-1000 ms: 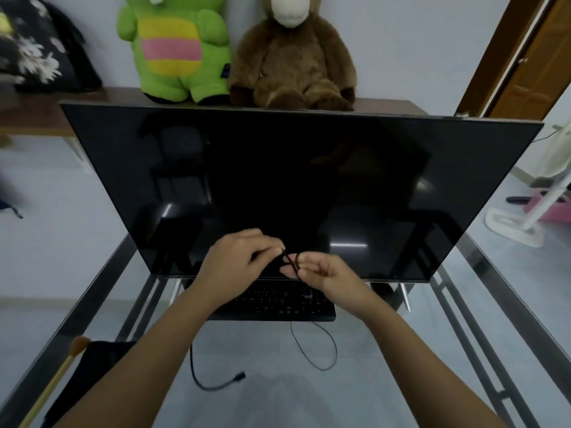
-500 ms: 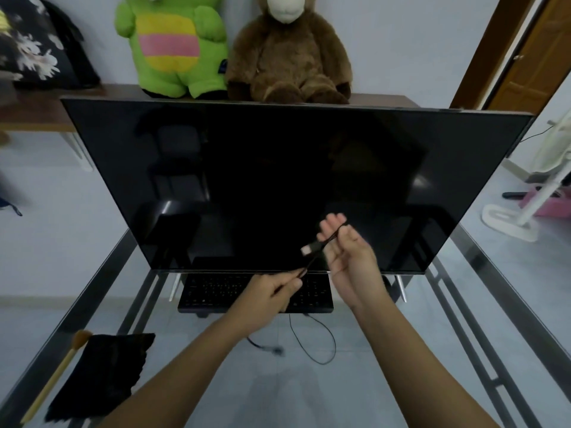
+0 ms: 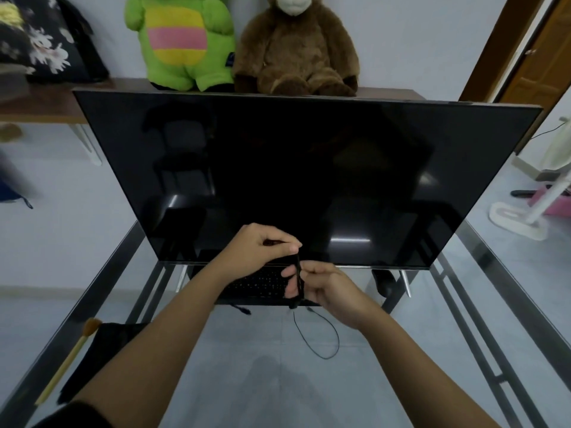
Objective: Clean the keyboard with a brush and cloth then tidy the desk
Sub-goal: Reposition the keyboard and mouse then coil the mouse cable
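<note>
Nearest me, left: brush [image 3: 66, 362] and black cloth [image 3: 92, 359] on the glass desk [image 3: 309, 390]. No writing is legible. Centre: my left hand [image 3: 256, 251] pinches the black cable [image 3: 298, 279]; my right hand [image 3: 324, 287] holds it wound over the fingers. Directly beneath: keyboard [image 3: 259, 284]. Beyond: dark monitor [image 3: 309, 174], two plush toys [image 3: 244, 44].

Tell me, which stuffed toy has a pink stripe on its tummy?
The green plush toy, left of the brown monkey behind the monitor. Its yellow belly has a pink band; the monkey is plain brown.
</note>
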